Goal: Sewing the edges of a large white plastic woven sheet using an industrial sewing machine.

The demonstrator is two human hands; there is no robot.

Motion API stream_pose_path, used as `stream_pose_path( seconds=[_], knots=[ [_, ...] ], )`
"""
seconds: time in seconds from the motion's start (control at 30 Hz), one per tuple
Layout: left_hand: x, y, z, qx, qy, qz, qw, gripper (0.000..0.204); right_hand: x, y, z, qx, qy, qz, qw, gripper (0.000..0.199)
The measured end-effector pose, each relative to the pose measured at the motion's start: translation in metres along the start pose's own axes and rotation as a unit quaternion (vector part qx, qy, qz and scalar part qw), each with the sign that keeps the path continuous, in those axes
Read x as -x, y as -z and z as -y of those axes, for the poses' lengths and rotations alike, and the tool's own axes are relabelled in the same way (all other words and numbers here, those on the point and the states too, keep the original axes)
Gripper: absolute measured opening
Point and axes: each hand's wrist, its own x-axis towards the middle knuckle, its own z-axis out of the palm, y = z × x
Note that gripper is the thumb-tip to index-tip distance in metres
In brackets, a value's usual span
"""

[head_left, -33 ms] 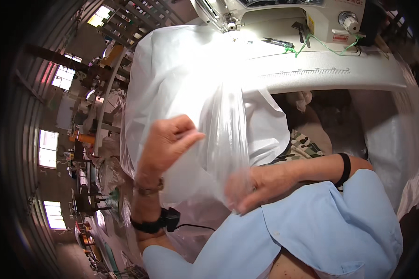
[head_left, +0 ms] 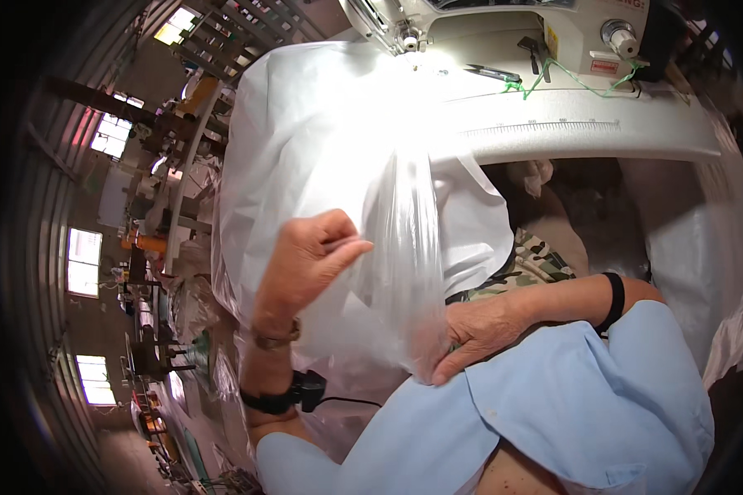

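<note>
A white sheet of smooth material (head_left: 264, 165) drapes over the sewing machine's bed and hangs toward me. Down its middle runs a gathered strip of clear plastic film (head_left: 409, 223), shiny and creased. My left hand (head_left: 318, 256) is closed in a pinch just left of the film; whatever lies between its thumb and fingers is too small to make out. Close to my body, my right hand (head_left: 479, 330) grips the lower end of the film, which partly veils its fingertips. The sewing machine's needle area (head_left: 413, 41) is above the sheet, washed out by a bright lamp.
On the machine bed (head_left: 669, 128) lie a pair of thread snips (head_left: 494, 73), a small black tool (head_left: 530, 54) and green thread (head_left: 582, 89). Camouflage cloth (head_left: 537, 264) shows below the bed's edge. Cluttered workbenches stand at the left. A cable (head_left: 351, 401) leads from my left wrist.
My left hand has shifted slightly right and down, toward the film. My right hand has moved a little right, its fingers less blurred. The film's lower part has shifted with it.
</note>
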Motion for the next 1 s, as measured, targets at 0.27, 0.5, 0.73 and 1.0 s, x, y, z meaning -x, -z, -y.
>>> stream_pose_path(
  seconds=[0.27,0.5,0.73,1.0],
  knots=[
    [0.014,-0.096,0.065,0.193,0.020,-0.120,0.974,0.032,0.025,0.006,-0.019,-0.234,-0.118,-0.272,0.926,0.035],
    [0.010,-0.119,0.045,0.380,0.108,-0.060,0.917,0.024,0.004,0.003,-0.042,-0.312,-0.068,-0.403,0.858,0.057],
    [0.011,-0.119,0.057,0.432,0.119,-0.045,0.893,0.036,0.011,0.001,-0.055,-0.225,-0.101,-0.447,0.860,0.015],
    [0.023,-0.118,0.042,0.070,0.004,-0.146,0.987,0.018,0.008,-0.001,-0.008,0.093,-0.054,-0.433,0.895,0.015]
  ],
)
